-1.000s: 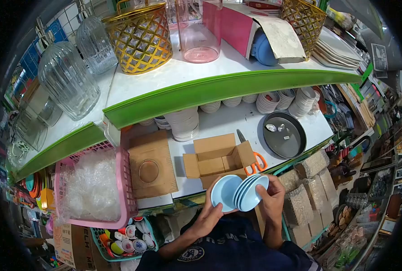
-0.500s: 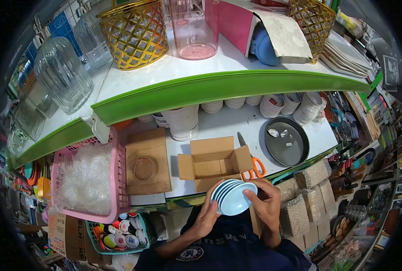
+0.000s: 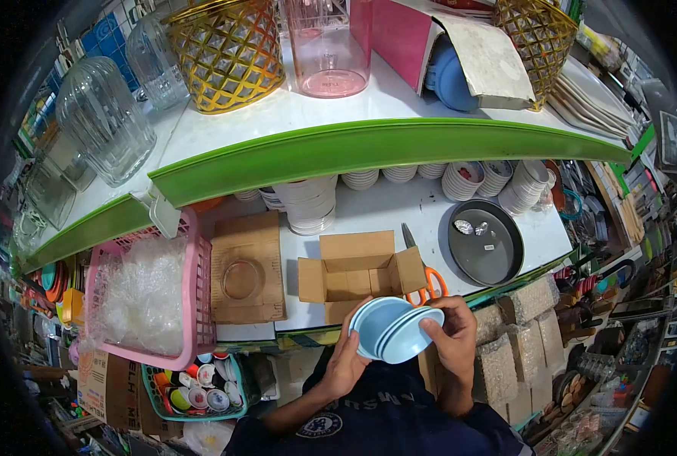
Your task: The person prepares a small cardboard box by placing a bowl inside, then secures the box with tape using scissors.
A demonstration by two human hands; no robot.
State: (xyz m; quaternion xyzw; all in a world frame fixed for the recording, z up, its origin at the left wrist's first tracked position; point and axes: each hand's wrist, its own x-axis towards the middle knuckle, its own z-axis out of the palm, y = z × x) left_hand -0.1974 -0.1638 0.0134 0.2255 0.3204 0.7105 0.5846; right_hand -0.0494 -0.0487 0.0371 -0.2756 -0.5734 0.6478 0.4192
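There are two hands, a left hand [image 3: 344,363] and a right hand [image 3: 454,336]. They hold one small stack of blue bowls [image 3: 393,328]; I can count about four. There is one open cardboard box [image 3: 357,275], one pair of orange scissors [image 3: 425,272], one round gray tray [image 3: 485,242], one pink basket [image 3: 199,298] and two gold baskets [image 3: 228,52].

Before you, the white shelf [image 3: 430,213] carries an open cardboard box [image 3: 357,275], orange scissors [image 3: 427,280], a dark round tray [image 3: 485,242], flat cardboard [image 3: 247,267] and stacked white bowls [image 3: 308,207].
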